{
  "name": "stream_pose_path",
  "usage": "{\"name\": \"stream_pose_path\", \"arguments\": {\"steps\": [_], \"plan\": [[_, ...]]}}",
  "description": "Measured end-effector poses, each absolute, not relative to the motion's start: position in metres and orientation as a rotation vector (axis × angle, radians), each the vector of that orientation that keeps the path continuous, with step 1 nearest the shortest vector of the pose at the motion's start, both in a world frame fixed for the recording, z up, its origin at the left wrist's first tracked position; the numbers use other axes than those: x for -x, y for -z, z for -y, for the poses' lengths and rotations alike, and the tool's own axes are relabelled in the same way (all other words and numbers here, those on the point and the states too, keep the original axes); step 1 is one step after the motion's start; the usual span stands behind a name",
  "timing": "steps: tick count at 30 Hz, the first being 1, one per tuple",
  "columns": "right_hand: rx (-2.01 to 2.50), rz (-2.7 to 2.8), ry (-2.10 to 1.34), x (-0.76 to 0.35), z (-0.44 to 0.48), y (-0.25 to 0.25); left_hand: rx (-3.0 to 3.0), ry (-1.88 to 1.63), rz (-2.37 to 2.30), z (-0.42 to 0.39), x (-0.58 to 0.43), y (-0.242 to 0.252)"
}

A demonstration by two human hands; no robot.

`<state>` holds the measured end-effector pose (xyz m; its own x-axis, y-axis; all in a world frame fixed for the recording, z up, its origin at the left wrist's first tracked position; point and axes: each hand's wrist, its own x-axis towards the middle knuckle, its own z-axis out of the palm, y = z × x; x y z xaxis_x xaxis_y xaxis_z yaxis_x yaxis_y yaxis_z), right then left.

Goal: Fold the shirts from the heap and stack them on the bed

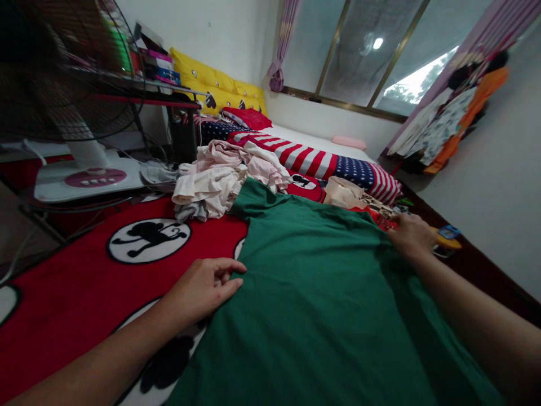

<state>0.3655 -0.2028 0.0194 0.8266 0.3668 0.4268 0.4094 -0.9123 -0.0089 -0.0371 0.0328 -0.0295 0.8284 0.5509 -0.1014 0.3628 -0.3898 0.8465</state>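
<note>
1. Bedroom bedding: a red monkey-print blanket (51, 293) lies spread, with one green T-shirt (304, 304) flat on top of it.
2. Left hand (203, 287) rests at the shirt's near edge, fingers loosely curled, not pinching.
3. Right hand (412, 237) lies on the shirt's far edge, fingers bent over the cloth; whether it pinches cannot be told.
4. One heap of pale garments (211, 183) sits just beyond the collar. Farther off are a stars-and-stripes quilt (304, 160), a yellow cushion (211, 79) and one standing fan (71, 84).
</note>
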Motion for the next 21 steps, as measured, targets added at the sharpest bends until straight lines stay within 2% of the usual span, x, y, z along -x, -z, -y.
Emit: {"name": "stream_pose_path", "arguments": {"steps": [2,6,12,16,21], "plan": [[2.782,0.89,0.551,-0.344,0.169,-0.016,-2.028,-0.217,-0.673,-0.032,0.037,0.028],[2.489,1.416,0.066,-0.308,0.106,-0.006,-2.042,-0.215,-0.652,-0.033,0.038,0.029],[2.52,1.236,0.341,-0.259,0.029,-0.022,-2.031,-0.235,-0.633,-0.033,0.039,0.03],[2.39,1.415,0.176,-0.194,-0.018,-0.025,-2.046,-0.253,-0.624,-0.032,0.039,0.03],[2.585,1.346,0.087,-0.144,-0.056,-0.012,-2.075,-0.26,-0.58,-0.032,0.039,0.03]]}}
